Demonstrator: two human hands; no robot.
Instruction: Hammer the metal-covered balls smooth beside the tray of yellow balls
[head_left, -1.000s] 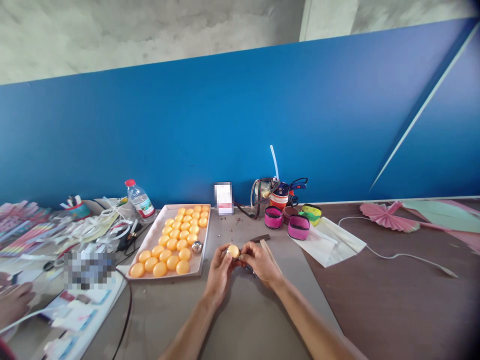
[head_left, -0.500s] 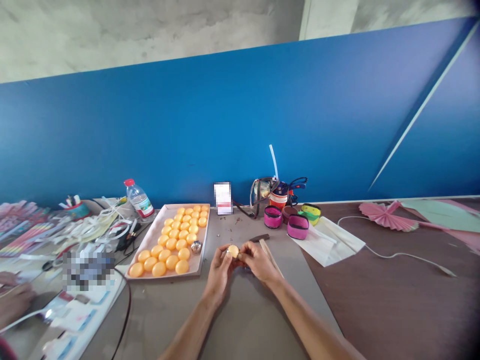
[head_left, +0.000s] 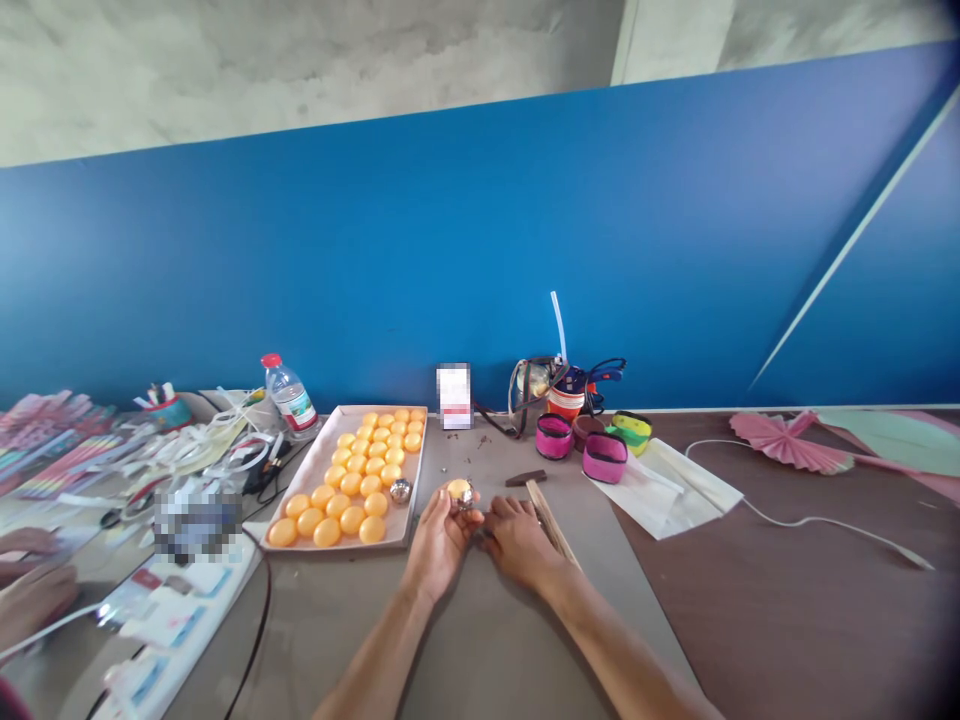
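Note:
In my left hand (head_left: 441, 535) is an orange ball (head_left: 458, 490) with shiny silver pieces on its right side, pinched between thumb and fingers above the grey mat (head_left: 480, 640). My right hand (head_left: 521, 540) is low on the mat just right of it, back upward and fingers curled down. Its fingertips, and whatever they hold, are hidden. A flat wooden stick (head_left: 551, 522) lies along the right hand's outer side. Beyond it is a short dark brown piece (head_left: 526, 478). To the left, a shallow white tray (head_left: 330, 425) holds rows of orange balls (head_left: 350, 484) and one silver-studded ball (head_left: 400, 490).
Behind the mat stand a small upright card (head_left: 454, 398), magenta rings (head_left: 604, 457) and a cup of tools (head_left: 566, 400). White paper (head_left: 679, 495) lies right. At left are a water bottle (head_left: 289, 398), tangled white strips, a power strip (head_left: 161, 640) and another person's hand (head_left: 37, 600).
My right hand has come away from the ball and dropped to the mat, turning palm down. The left hand keeps the ball, now tilted with its silver side showing. The view shifted slightly.

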